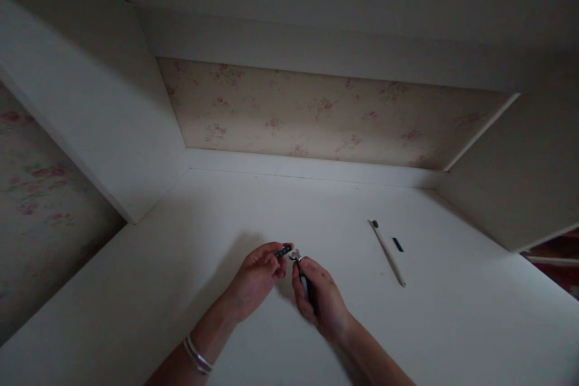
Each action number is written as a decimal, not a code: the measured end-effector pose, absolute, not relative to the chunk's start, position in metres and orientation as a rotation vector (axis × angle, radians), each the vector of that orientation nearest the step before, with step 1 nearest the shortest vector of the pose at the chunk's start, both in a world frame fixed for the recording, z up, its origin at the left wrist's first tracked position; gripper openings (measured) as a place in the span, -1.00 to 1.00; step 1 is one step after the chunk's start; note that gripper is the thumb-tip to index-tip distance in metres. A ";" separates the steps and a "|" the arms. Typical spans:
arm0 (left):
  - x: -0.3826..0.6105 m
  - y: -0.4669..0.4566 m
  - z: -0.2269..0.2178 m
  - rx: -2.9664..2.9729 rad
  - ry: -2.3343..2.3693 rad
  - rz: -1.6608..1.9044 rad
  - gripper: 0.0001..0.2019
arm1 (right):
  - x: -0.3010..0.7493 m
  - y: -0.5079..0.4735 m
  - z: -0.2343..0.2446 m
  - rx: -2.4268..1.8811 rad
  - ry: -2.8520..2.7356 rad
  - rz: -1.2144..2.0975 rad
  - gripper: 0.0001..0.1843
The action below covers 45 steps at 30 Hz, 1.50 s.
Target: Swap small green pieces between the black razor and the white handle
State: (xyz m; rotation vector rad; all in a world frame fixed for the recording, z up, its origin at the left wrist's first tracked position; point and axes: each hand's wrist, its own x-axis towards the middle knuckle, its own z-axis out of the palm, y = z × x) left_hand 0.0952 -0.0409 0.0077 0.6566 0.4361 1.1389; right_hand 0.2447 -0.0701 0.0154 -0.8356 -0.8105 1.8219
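Note:
My left hand [259, 274] pinches a small dark strip with light marks [283, 251] between thumb and fingers. My right hand [322, 295] is wrapped round the dark handle of a small plier-like tool [304, 277], whose silver head [295, 254] points away from me. That head is close to the right end of the strip; I cannot tell whether the two touch. Both hands are held together above the white desk, and the fingers hide part of the strip and of the handle.
To the right on the white desk [203, 205] lie a slim white pen [389, 256] with a dark end and a short dark green piece [398, 245]. White side panels [99, 108] and an overhanging shelf [316, 30] enclose the desk; flowered wallpaper [294, 111] covers the back.

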 end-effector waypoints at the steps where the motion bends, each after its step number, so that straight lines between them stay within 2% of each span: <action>1: 0.096 -0.041 0.008 0.662 0.444 1.142 -0.75 | 0.245 -0.070 0.015 -0.860 -0.819 1.801 -0.64; 8: 0.096 -0.041 0.007 0.719 0.536 1.139 -0.59 | 0.245 -0.074 0.016 -0.953 -0.882 1.750 -0.60; 33: 0.092 -0.040 0.000 0.912 0.666 1.101 -0.60 | 0.247 -0.074 0.020 -0.981 -1.101 1.632 -0.51; 45: 0.094 -0.042 0.001 0.909 0.599 1.089 -0.64 | 0.249 -0.074 0.018 -0.977 -1.209 1.544 -0.56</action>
